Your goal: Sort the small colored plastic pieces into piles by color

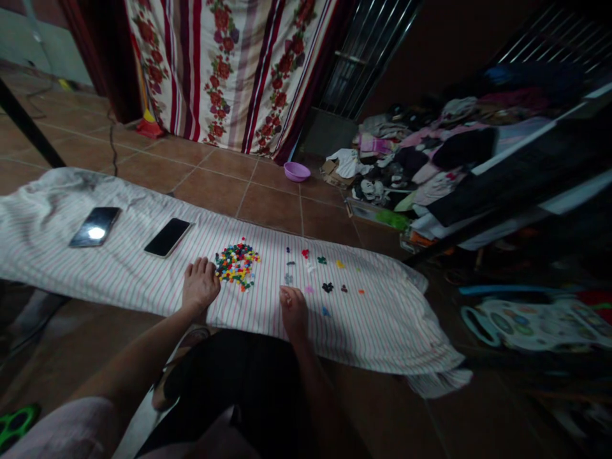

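A mixed pile of small colourful beads (238,264) lies on a striped white cloth (268,306). My left hand (201,282) rests palm down at the pile's left edge, its fingers stretched out on the cloth. To the right, the fingers of my right hand (293,309) are curled together, and whatever they may hold is too small to make out. That hand is just below a small grey group of beads (288,278). Beyond it sit small single-colour groups, among them red beads (305,254), green beads (322,260), yellow beads (340,264), black beads (327,287) and blue beads (326,311).
Two phones, a lit-up one (95,227) and a dark one (168,238), lie on the cloth's left part. Past the far edge, a purple basin (297,171) stands on the tiled floor. Heaped clothes (421,153) are at the right, and a flowered curtain (234,76) hangs behind.
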`<state>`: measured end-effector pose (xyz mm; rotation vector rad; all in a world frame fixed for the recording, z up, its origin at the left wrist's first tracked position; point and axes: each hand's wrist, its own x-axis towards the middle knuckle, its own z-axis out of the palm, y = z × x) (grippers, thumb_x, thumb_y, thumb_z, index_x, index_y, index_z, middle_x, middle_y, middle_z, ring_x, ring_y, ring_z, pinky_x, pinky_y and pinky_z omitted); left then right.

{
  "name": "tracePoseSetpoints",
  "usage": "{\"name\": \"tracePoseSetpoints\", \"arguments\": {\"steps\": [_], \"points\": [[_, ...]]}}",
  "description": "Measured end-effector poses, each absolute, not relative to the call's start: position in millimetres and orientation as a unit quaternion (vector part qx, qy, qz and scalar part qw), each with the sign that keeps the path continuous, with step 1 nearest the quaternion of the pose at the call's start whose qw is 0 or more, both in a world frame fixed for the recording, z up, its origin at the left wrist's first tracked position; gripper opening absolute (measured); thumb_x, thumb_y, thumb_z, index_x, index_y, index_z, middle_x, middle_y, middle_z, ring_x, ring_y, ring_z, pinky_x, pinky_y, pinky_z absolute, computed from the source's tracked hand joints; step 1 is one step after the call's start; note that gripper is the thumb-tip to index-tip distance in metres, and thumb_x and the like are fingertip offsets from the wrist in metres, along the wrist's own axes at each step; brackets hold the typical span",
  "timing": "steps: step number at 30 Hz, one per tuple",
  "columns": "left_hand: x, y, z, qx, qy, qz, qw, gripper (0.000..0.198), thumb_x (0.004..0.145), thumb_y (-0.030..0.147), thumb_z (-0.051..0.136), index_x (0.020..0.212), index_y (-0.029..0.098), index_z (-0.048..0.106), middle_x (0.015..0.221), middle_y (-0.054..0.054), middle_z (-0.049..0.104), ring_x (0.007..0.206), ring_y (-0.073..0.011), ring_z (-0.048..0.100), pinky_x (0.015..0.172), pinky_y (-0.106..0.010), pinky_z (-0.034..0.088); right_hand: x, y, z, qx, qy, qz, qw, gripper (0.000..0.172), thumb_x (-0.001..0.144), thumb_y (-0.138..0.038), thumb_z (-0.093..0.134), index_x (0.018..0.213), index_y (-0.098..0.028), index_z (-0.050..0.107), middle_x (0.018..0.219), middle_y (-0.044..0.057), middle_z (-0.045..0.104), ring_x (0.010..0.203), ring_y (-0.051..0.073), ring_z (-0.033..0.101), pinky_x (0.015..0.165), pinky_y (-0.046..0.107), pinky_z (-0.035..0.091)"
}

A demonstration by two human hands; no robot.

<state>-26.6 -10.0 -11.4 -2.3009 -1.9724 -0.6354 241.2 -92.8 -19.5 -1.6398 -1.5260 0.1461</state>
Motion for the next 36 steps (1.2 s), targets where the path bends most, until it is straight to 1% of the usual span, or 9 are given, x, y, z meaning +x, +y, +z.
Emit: {"name": "tracePoseSetpoints", "arguments": {"steps": [3, 7, 10, 15, 20, 27, 32, 36], "points": [[-26.4, -9.8, -12.2, -0.744, -0.634, -0.208, 0.033, 0.035, 0.089, 0.027, 0.039, 0.112, 0.013, 0.061, 0.136, -0.019, 0.058, 0.133, -0.0331, 0.047, 0.112, -0.051, 0.032, 218.6, -82.6, -17.6, -0.662, -0.628, 0.105, 0.396, 0.029, 0.095, -0.029, 0.045, 0.103, -0.022, 0.072, 0.102, 0.007, 0.07, 0.092, 0.019, 0.065, 0.08, 0.031, 0.053], [-25.9, -9.7, -12.5, -0.743, -0.634, -0.213, 0.036, 0.033, 0.088, 0.025, 0.041, 0.112, 0.014, 0.061, 0.136, -0.019, 0.058, 0.133, -0.0328, 0.047, 0.111, -0.051, 0.033, 191.3, -62.7, -13.3, -0.638, -0.654, 0.142, 0.381, 0.03, 0.093, -0.02, 0.047, 0.109, -0.023, 0.072, 0.103, 0.006, 0.069, 0.098, 0.018, 0.064, 0.088, 0.029, 0.052], [-25.5, -9.7, -12.6, -0.741, -0.636, -0.215, 0.032, 0.033, 0.088, 0.025, 0.041, 0.111, 0.014, 0.061, 0.136, -0.019, 0.058, 0.133, -0.0331, 0.048, 0.111, -0.05, 0.033, 175.2, -43.7, -9.7, -0.63, -0.664, 0.16, 0.369, 0.031, 0.093, -0.018, 0.048, 0.111, -0.025, 0.071, 0.103, 0.005, 0.068, 0.099, 0.017, 0.064, 0.09, 0.028, 0.051], [-24.8, -9.4, -12.4, -0.739, -0.638, -0.212, 0.034, 0.034, 0.088, 0.026, 0.04, 0.112, 0.013, 0.061, 0.136, -0.019, 0.059, 0.133, -0.0332, 0.048, 0.111, -0.05, 0.033, 158.4, -18.2, -5.7, -0.649, -0.676, 0.15, 0.315, 0.033, 0.093, -0.016, 0.049, 0.116, -0.025, 0.071, 0.107, 0.006, 0.067, 0.102, 0.018, 0.063, 0.092, 0.028, 0.05], [-24.4, -9.4, -12.0, -0.739, -0.638, -0.214, 0.032, 0.033, 0.089, 0.026, 0.04, 0.111, 0.013, 0.061, 0.136, -0.019, 0.058, 0.133, -0.033, 0.048, 0.112, -0.05, 0.033, 154.5, -9.5, -6.5, -0.666, -0.681, 0.137, 0.274, 0.028, 0.09, -0.015, 0.055, 0.11, -0.024, 0.073, 0.104, 0.007, 0.066, 0.103, 0.02, 0.063, 0.092, 0.029, 0.049], [-24.8, -10.7, -10.6, -0.74, -0.636, -0.216, 0.033, 0.032, 0.088, 0.025, 0.041, 0.111, 0.014, 0.061, 0.135, -0.019, 0.058, 0.132, -0.0329, 0.048, 0.111, -0.051, 0.033, 155.7, -14.0, -6.7, -0.665, -0.659, 0.163, 0.31, 0.024, 0.093, -0.019, 0.052, 0.106, -0.024, 0.071, 0.103, 0.004, 0.068, 0.093, 0.016, 0.064, 0.088, 0.027, 0.049], [-26.0, -10.9, -10.0, -0.743, -0.633, -0.216, 0.027, 0.033, 0.088, 0.025, 0.041, 0.111, 0.013, 0.061, 0.136, -0.02, 0.058, 0.132, -0.033, 0.048, 0.111, -0.051, 0.033, 157.3, -22.4, -3.5, -0.664, -0.642, 0.163, 0.346, 0.025, 0.093, -0.017, 0.05, 0.106, -0.025, 0.07, 0.104, 0.003, 0.071, 0.099, 0.017, 0.064, 0.091, 0.028, 0.049], [-26.9, -10.5, -12.4, -0.743, -0.632, -0.216, 0.031, 0.035, 0.089, 0.026, 0.04, 0.113, 0.012, 0.061, 0.136, -0.02, 0.058, 0.133, -0.033, 0.048, 0.112, -0.051, 0.032, 163.4, -31.4, 0.7, -0.666, -0.633, 0.151, 0.366, 0.026, 0.093, -0.019, 0.048, 0.106, -0.024, 0.069, 0.104, 0.004, 0.07, 0.101, 0.017, 0.064, 0.093, 0.029, 0.049]]}}
